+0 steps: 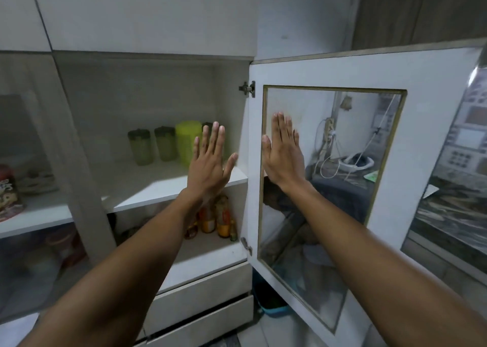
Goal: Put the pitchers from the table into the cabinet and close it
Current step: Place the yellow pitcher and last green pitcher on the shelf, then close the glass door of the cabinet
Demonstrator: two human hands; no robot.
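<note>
The white cabinet point(147, 188) stands open, its glass-paned door point(421, 141) swung out to the right. On the upper shelf at the back stand two dull green lidded pitchers point(140, 147) point(164, 144) and a bright lime-green pitcher point(185, 142); a fourth dark-lidded one is mostly hidden behind my fingers. My left hand point(210, 162) is raised flat with fingers spread in front of the shelf, holding nothing. My right hand point(283, 151) is flat and empty, in front of the door's glass pane near its hinge side.
Several sauce bottles point(218, 217) stand on the lower shelf. Two drawers point(200, 302) sit below the shelves. The left cabinet door point(26, 162) is shut, with a snack packet point(8, 193) behind its glass. A blue bin point(274, 309) stands on the floor under the open door.
</note>
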